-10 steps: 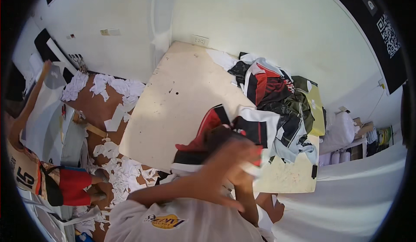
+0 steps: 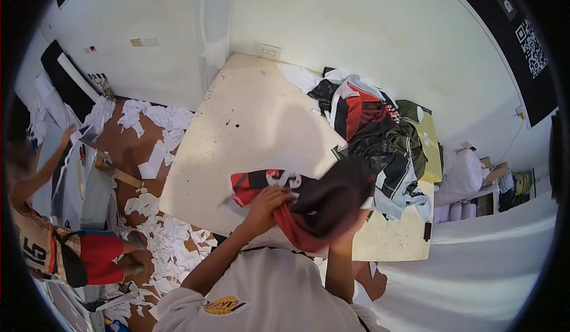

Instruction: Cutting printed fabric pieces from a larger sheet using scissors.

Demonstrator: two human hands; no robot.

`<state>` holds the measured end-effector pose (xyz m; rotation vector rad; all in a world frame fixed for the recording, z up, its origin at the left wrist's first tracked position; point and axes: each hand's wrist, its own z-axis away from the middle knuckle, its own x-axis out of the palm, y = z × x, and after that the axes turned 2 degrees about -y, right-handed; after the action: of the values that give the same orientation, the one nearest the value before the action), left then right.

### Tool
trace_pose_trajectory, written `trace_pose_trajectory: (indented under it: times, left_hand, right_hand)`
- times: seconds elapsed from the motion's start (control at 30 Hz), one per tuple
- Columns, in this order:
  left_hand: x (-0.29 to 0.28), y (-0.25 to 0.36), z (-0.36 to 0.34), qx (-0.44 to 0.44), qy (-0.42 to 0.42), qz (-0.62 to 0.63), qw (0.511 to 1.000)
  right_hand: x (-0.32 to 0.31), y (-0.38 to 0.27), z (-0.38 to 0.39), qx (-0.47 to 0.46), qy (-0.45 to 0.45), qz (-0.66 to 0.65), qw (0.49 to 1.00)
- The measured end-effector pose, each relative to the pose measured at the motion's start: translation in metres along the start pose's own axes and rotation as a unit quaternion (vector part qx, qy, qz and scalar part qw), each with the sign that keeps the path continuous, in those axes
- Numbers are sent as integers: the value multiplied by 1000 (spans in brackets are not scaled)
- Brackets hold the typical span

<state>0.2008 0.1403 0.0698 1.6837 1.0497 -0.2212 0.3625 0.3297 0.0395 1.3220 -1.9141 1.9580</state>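
A red and black jersey (image 2: 323, 210) with white lettering is in front of me at the table's near edge. My left hand (image 2: 268, 208) has its fingers closed on the fabric at the near left side. The jersey's left end lies toward the table top, while its dark right part is raised, bunched and blurred. Beneath that raised part is my right hand (image 2: 355, 225), at the jersey's right side; its fingers are hidden by the cloth.
On the pale table (image 2: 219, 154), a heap of sports garments (image 2: 380, 133) lies at the back right beside a yellow box (image 2: 432, 145). White scraps (image 2: 172, 243) litter the floor at left, where another person (image 2: 77, 243) stands at a grey machine. White sheeting (image 2: 475, 266) hangs at right.
My left hand has moved left from across my right arm and closed on the jersey's near side. The jersey has shifted, and its right part has been lifted and bunched.
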Motion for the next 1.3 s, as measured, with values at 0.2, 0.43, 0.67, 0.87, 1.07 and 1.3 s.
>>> trace_pose_trajectory:
  times: [0.2, 0.43, 0.67, 0.87, 1.07, 1.3]
  left_hand:
    - [10, -30, 20, -186, 100, 168, 963]
    - [2, -34, 7, -240, 72, 128, 960]
    - [22, -42, 17, -262, 20, 75, 962]
    - [36, -59, 44, -208, -60, 8, 976]
    - [-43, -49, 37, -137, 88, 149, 975]
    - [-131, -14, 63, -147, 238, 42, 959]
  right_hand:
    - [18, 1, -26, 234, 285, -204, 907]
    - [38, 41, 57, -14, -142, 581, 801]
    - [28, 60, 27, 17, -199, 667, 718]
    - [44, -25, 11, -109, -160, 657, 729]
    - [57, -145, -3, -11, 44, 492, 869]
    - [75, -194, 2, -458, -230, 640, 574]
